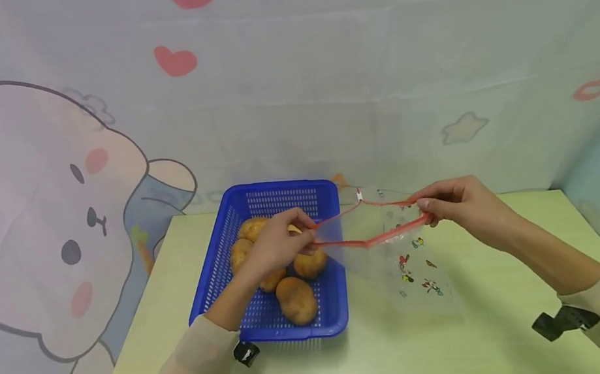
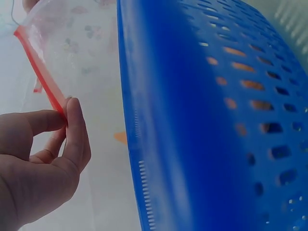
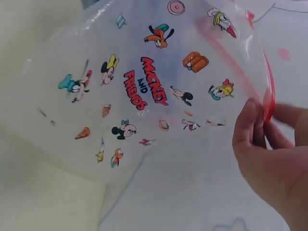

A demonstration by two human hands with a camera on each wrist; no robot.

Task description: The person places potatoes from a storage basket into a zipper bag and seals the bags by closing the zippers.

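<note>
We see our left hand (image 1: 277, 247) and right hand (image 1: 458, 203) pinching a bag (image 1: 400, 249), mouth open, beside a basket (image 1: 313, 194) of potatoes (image 1: 296, 300)

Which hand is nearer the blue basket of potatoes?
Left. The left hand hovers above the blue basket, pinching the zip bag; the right hand grips the bag's other end, off beside the basket.

A clear zip bag (image 1: 400, 249) with a red seal carries bright cartoon prints; the perforated basket (image 1: 217, 263) is blue, the potatoes (image 1: 296, 299) golden-brown, the counter (image 1: 423, 352) pale green.
</note>
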